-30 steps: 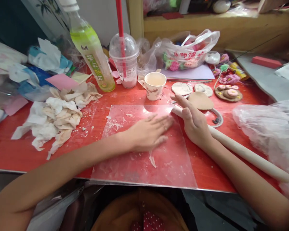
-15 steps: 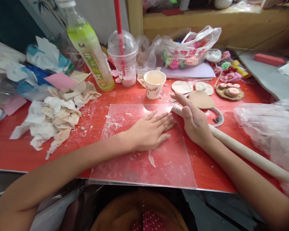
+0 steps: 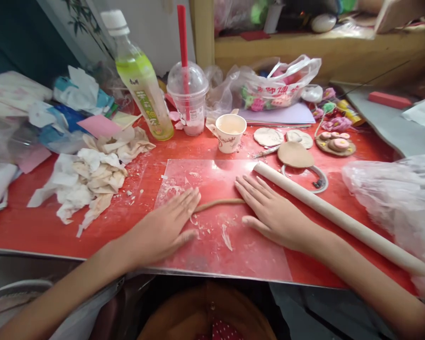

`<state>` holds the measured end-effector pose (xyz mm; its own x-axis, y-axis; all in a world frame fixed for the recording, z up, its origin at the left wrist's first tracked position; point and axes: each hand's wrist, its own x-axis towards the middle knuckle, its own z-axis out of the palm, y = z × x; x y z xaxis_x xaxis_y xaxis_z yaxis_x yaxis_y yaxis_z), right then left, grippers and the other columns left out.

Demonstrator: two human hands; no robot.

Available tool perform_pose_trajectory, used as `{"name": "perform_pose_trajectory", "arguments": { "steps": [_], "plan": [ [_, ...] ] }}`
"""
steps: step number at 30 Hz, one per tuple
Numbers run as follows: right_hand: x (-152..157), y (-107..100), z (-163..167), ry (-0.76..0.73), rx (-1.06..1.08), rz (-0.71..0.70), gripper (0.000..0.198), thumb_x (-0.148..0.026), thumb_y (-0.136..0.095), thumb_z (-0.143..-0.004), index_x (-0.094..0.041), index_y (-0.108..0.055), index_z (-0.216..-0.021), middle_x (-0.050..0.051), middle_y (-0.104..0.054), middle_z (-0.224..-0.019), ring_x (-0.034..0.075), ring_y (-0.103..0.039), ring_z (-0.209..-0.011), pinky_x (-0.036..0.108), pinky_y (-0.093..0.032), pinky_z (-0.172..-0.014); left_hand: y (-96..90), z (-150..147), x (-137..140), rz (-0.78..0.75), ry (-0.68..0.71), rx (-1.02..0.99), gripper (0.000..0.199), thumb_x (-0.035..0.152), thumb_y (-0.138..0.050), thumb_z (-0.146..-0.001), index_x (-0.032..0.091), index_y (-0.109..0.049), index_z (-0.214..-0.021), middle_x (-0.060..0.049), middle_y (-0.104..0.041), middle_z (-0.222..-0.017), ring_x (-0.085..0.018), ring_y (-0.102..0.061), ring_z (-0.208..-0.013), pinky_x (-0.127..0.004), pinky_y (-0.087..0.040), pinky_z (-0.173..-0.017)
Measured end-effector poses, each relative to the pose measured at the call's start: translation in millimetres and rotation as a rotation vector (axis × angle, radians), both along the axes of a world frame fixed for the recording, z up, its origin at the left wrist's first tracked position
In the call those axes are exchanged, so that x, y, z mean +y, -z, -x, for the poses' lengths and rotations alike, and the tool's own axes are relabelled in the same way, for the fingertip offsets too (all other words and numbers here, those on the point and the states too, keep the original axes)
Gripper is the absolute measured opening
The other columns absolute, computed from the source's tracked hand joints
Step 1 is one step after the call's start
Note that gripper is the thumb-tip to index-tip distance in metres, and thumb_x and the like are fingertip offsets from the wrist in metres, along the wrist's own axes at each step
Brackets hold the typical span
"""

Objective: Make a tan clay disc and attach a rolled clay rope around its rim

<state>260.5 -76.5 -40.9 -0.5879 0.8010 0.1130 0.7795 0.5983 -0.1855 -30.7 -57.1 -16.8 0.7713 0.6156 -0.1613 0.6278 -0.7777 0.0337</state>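
Note:
A thin brown clay roll lies across a clear plastic sheet on the red table. My left hand rests flat over the roll's left end, fingers stretched out. Over its right end lies my right hand, also flat with fingers extended. Both ends of the roll are hidden under the hands. Clay crumbs and a pale smear dot the sheet between them. Just beyond my right hand, a long pale rolling rod lies slanted, its upper end on the sheet's corner.
Behind the sheet stand a paper cup, a domed plastic cup and a green drink bottle. Crumpled tissues lie left. Flat clay discs, a decorated clay piece and a plastic bag are at right.
My left hand has moved left, uncovering the clay roll's middle. My right hand has come down from beside the rod onto the roll's right end. The view has shifted slightly.

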Motion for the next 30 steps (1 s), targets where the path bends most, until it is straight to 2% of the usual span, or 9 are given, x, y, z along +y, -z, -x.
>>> {"name": "perform_pose_trajectory", "arguments": {
  "steps": [3, 6, 8, 14, 17, 21, 27, 30],
  "plan": [
    [-5.4, 2.3, 1.1, -0.003, -0.044, -0.032, 0.077, -0.057, -0.028, -0.093, -0.01, -0.004, -0.149, 0.017, -0.02, -0.152, 0.027, -0.011, -0.142, 0.049, -0.025, -0.113, 5.5, -3.5, -0.1, -0.034, -0.03, -0.045, 0.066, 0.049, -0.026, -0.095, 0.007, -0.019, -0.146, -0.014, -0.02, -0.152, -0.022, -0.017, -0.142, -0.037, -0.02, -0.117],
    [9.9, 3.5, 6.8, 0.057, -0.049, -0.032, 0.076, -0.056, -0.02, -0.094, -0.007, -0.004, -0.149, 0.019, -0.016, -0.153, 0.026, -0.007, -0.142, 0.05, -0.019, -0.114, 10.2, -11.7, 25.0, -0.086, -0.207, -0.091, 0.068, 0.047, -0.019, -0.096, 0.001, -0.015, -0.145, -0.019, -0.015, -0.152, -0.024, -0.014, -0.143, -0.04, -0.019, -0.117],
    [15.3, 4.2, 9.4, 0.085, -0.051, -0.029, 0.076, -0.056, -0.015, -0.094, -0.004, -0.005, -0.148, 0.02, -0.013, -0.153, 0.026, -0.006, -0.142, 0.049, -0.016, -0.114, 12.0, -12.9, 33.9, -0.12, -0.254, -0.092, 0.07, 0.048, -0.017, -0.096, -0.002, -0.014, -0.145, -0.02, -0.011, -0.153, -0.025, -0.009, -0.143, -0.041, -0.016, -0.117],
    [-18.6, 1.8, -2.8, 0.007, -0.109, -0.057, 0.082, -0.061, -0.023, -0.092, -0.008, 0.007, -0.148, 0.018, -0.013, -0.154, 0.027, -0.005, -0.142, 0.049, -0.022, -0.113, 8.9, -1.0, -2.2, -0.07, -0.102, -0.009, 0.074, 0.057, -0.021, -0.093, 0.005, -0.018, -0.146, -0.014, -0.016, -0.153, -0.023, -0.015, -0.143, -0.038, -0.018, -0.117],
    [-8.2, 0.6, -3.4, 0.02, -0.104, -0.012, 0.075, -0.056, -0.018, -0.094, -0.009, 0.002, -0.149, 0.016, -0.013, -0.154, 0.025, -0.007, -0.142, 0.047, -0.02, -0.114, 8.9, -4.2, 9.2, -0.065, -0.164, -0.002, 0.073, 0.055, -0.017, -0.094, 0.004, -0.015, -0.146, -0.014, -0.014, -0.154, -0.023, -0.014, -0.143, -0.039, -0.018, -0.117],
    [7.6, 1.3, 1.4, 0.114, -0.113, -0.02, 0.079, -0.058, -0.016, -0.093, -0.002, -0.007, -0.148, 0.021, -0.013, -0.153, 0.027, -0.005, -0.142, 0.049, -0.015, -0.114, 10.5, -8.3, 31.8, -0.096, -0.257, -0.025, 0.074, 0.053, -0.014, -0.095, -0.001, -0.013, -0.145, -0.017, -0.012, -0.154, -0.024, -0.01, -0.144, -0.039, -0.015, -0.118],
    [-26.4, 0.2, -8.5, 0.014, -0.117, -0.014, 0.077, -0.058, -0.019, -0.093, -0.011, 0.007, -0.148, 0.017, -0.015, -0.154, 0.025, -0.009, -0.142, 0.05, -0.024, -0.111, 10.2, 3.0, -2.7, -0.085, -0.144, -0.015, 0.077, 0.059, -0.018, -0.092, 0.003, -0.018, -0.145, -0.015, -0.018, -0.153, -0.025, -0.017, -0.142, -0.04, -0.019, -0.116],
    [-10.5, 2.1, -7.4, 0.061, -0.113, 0.0, 0.075, -0.056, -0.015, -0.094, -0.007, 0.003, -0.148, 0.019, -0.014, -0.154, 0.027, -0.008, -0.142, 0.051, -0.02, -0.112, 11.1, -2.4, 13.0, -0.089, -0.2, -0.022, 0.076, 0.057, -0.016, -0.093, 0.001, -0.016, -0.145, -0.017, -0.016, -0.153, -0.025, -0.015, -0.143, -0.041, -0.017, -0.117]
  ]
}}
